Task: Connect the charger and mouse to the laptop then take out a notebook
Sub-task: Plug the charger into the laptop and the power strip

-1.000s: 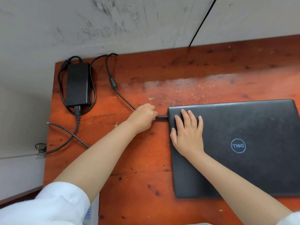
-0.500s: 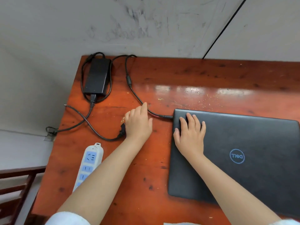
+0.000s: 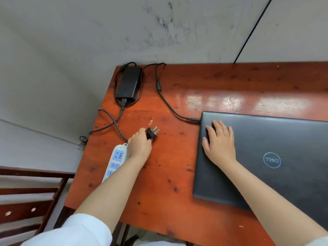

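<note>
Red-brown wooden desk [image 3: 177,192] against a scuffed grey wall [image 3: 159,32]; surface scratched, glossy toward the back.

Left hand [image 3: 140,146]: closed around a black plug [image 3: 151,134], pinched at its body, the metal prongs pointing up and to the right, clear of the fingers; plug lifted just above the desk, near its left side; white sleeve [image 3: 74,231] at the upper arm.

Right hand [image 3: 219,144]: open, palm down, fingers spread flat on the closed lid of the laptop [image 3: 284,183] near its back-left corner; gripping nothing.

Laptop: dark grey, lid shut, round logo on top, lying on the right half of the desk; a black cable [image 3: 170,107] is plugged into its left edge close to the back corner.

Cable: runs from the laptop back to the far-left corner, loops there and meets the black charger brick [image 3: 128,84], which lies flat at that corner; a second lead leaves the brick's near end, crosses over itself and reaches the plug in the left hand.

White power strip [image 3: 116,160]: blue sockets, lying along the left edge of the desk, partly under the left wrist.

Dark wooden chair [image 3: 26,201]: lower left, beside the desk.
</note>
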`<act>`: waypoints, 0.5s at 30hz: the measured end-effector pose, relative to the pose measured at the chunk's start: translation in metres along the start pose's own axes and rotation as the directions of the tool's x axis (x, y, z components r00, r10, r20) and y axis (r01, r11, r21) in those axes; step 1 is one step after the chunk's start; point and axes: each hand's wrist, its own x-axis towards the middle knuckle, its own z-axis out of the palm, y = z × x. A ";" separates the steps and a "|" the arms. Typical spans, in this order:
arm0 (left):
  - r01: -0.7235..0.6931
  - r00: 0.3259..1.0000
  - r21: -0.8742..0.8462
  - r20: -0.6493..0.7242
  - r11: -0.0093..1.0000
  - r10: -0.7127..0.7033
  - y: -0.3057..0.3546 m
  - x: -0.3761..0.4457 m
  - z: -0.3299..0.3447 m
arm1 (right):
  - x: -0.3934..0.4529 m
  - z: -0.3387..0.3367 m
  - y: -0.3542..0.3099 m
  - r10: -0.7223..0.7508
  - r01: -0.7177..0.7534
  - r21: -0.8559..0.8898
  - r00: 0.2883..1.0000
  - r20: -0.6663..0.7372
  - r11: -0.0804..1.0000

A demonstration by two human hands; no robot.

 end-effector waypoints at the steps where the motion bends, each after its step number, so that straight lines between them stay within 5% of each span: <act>1: -0.018 1.000 -0.023 -0.009 1.000 0.018 -0.001 0.000 -0.002 | -0.004 -0.001 0.000 -0.003 0.003 0.005 1.000 0.021 1.000; 6: -0.191 0.981 -0.151 -0.075 0.970 0.181 -0.016 -0.004 -0.028 | -0.026 0.001 -0.024 0.055 -0.055 -0.002 0.996 0.063 0.998; 10: -0.360 0.933 -0.174 -0.079 0.917 0.351 -0.051 -0.010 -0.062 | -0.049 0.019 -0.074 -0.093 0.096 0.083 0.995 -0.040 0.992; 15: -0.455 0.883 0.056 0.161 0.889 0.441 -0.123 -0.006 -0.100 | -0.070 0.061 -0.137 -0.076 0.060 0.094 0.982 0.173 0.994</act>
